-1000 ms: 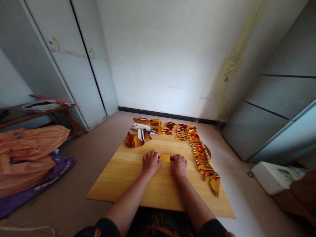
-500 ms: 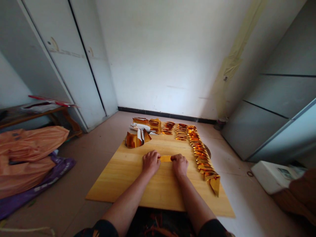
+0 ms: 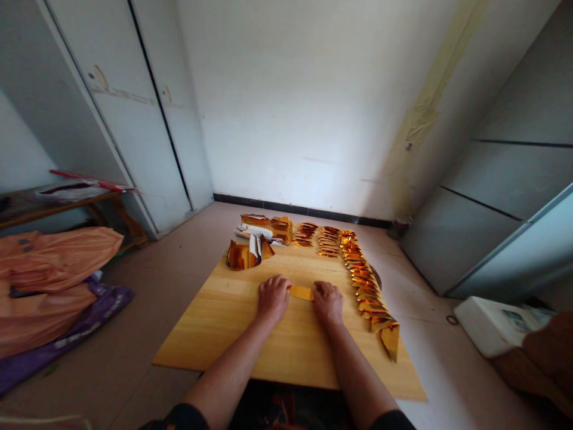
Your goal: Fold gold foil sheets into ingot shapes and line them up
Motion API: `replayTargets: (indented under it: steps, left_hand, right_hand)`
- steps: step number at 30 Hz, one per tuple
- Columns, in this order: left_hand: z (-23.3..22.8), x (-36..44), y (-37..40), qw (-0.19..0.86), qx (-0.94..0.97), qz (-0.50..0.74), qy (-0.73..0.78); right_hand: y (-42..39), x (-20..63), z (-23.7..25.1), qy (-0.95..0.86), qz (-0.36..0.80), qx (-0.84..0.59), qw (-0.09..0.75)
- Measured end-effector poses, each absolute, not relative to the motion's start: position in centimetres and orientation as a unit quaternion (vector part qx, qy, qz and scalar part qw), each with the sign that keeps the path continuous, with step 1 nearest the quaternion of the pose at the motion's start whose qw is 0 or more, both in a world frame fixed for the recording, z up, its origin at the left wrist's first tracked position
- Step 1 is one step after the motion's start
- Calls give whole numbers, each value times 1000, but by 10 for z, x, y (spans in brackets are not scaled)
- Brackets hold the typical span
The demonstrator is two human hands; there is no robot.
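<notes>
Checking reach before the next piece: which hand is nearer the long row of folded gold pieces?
Right. The right hand sits just beside the row of folded gold pieces; the left hand is farther off, across the gold strip.

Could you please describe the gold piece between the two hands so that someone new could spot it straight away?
Start at the wooden board on the floor, with a long row of folded gold pieces down its right side. Near the board's middle, the left hand and right hand press on a small flat gold strip. Unlike its neighbours, it lies alone.
</notes>
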State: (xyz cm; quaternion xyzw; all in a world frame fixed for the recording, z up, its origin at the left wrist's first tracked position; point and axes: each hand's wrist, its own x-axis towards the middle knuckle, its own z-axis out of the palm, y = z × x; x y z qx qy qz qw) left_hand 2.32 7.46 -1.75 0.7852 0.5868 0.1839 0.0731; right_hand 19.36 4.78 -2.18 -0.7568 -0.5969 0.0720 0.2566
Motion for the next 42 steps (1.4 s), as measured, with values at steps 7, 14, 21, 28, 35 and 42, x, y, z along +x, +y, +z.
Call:
replayTargets:
  steps: [7, 14, 21, 28, 35, 42]
  left_hand:
    - [-21, 23, 76, 65, 788, 191, 582]
    - [-23, 26, 76, 70, 775, 143, 612]
    - [-31, 28, 76, 86, 771, 105, 622]
    - [-32, 28, 61, 91, 762, 99, 634]
    - [-35, 21, 48, 83, 758, 90, 641]
    - [-38, 15, 36, 72, 780, 92, 615]
  right_hand:
    - [42, 195, -22, -639, 76, -717, 268]
    - [40, 191, -19, -655, 62, -717, 232]
    - [36, 186, -16, -687, 19, -698, 201]
    - [30, 188, -20, -700, 20, -689, 189]
    - [18, 179, -23, -708, 2, -679, 193]
    - [1, 174, -32, -688, 9, -696, 205]
